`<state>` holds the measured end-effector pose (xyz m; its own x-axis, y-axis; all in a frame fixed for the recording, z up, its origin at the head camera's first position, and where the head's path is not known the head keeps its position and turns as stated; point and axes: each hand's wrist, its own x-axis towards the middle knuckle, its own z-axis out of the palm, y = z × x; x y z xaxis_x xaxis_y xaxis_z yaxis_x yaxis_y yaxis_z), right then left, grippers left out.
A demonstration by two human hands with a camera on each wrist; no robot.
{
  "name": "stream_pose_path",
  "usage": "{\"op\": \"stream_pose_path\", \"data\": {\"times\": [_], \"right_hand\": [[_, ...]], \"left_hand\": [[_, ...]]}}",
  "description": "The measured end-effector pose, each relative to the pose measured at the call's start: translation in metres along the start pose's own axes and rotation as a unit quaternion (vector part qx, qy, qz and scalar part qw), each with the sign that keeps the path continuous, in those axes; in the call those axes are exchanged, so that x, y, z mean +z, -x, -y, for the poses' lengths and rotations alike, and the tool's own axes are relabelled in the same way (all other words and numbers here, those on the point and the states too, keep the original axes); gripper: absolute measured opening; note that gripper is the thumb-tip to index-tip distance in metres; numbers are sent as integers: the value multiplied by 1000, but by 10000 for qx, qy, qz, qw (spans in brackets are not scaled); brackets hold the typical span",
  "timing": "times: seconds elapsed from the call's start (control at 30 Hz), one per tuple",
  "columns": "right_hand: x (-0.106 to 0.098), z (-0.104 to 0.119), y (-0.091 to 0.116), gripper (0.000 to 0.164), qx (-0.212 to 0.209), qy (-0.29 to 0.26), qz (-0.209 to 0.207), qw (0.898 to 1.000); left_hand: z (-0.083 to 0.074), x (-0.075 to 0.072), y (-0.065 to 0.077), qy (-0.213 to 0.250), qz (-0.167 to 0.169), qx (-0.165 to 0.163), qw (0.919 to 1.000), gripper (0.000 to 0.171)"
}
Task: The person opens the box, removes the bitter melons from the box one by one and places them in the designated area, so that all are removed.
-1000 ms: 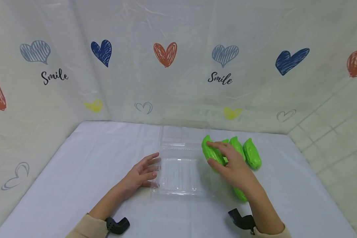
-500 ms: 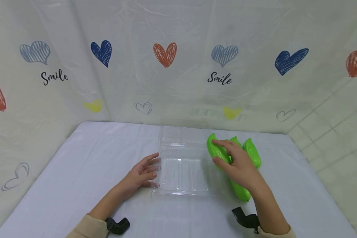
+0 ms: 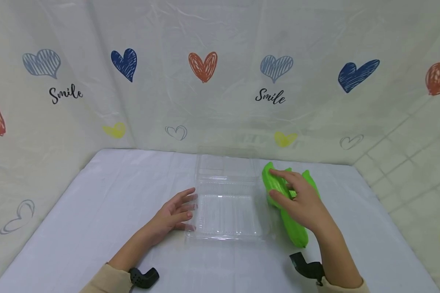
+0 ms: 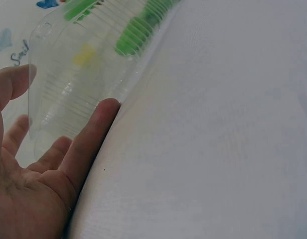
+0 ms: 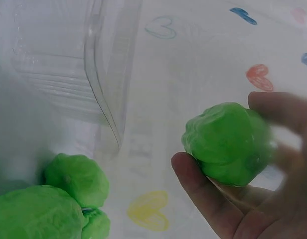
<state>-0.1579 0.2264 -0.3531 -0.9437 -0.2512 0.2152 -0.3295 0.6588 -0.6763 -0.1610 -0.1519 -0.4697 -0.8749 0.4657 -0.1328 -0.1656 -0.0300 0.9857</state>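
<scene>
My right hand (image 3: 303, 201) holds a bumpy, glossy green bitter melon (image 3: 271, 179) between thumb and fingers, just right of the clear plastic clamshell box (image 3: 225, 238). Its rounded, lumpy end shows in the right wrist view, where the held bitter melon (image 5: 226, 144) appears apart from the others. Below the right hand lies another bitter melon (image 3: 295, 232), and one more (image 3: 309, 178) shows partly behind the fingers. At the box's left side, my left hand (image 3: 172, 215) has its fingers spread, fingertips against the clear wall. The left wrist view shows those fingers along the box (image 4: 64, 99).
The box stands with its lid (image 3: 225, 167) raised at the back. White cloth (image 3: 95, 215) covers the table, and a curtain printed with hearts (image 3: 203, 67) hangs behind it. Each wrist carries a black camera mount (image 3: 144, 278).
Holding the bitter melon, my right hand has shifted to the right, away from the box and over the other bitter melons. My left hand has stayed in place.
</scene>
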Motion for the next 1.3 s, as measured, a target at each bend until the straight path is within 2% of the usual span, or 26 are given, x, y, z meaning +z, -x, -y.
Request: {"op": "stream_pose_path", "data": {"times": [0.3, 0.83, 1.13, 1.3], "right_hand": [[-1, -2, -3, 51, -50, 48, 52, 10000], [-8, -5, -4, 54, 347, 229, 271, 9988], [-12, -6, -1, 54, 492, 206, 300, 9981], [-15, -12, 4, 55, 466, 376, 267, 9979]], "left_hand": [[1, -2, 2, -21, -58, 13, 10000, 69], [-2, -5, 7, -33, -104, 44, 9999, 69], [2, -6, 0, 71, 64, 134, 9999, 69], [2, -5, -2, 96, 119, 131, 9998, 69]]}}
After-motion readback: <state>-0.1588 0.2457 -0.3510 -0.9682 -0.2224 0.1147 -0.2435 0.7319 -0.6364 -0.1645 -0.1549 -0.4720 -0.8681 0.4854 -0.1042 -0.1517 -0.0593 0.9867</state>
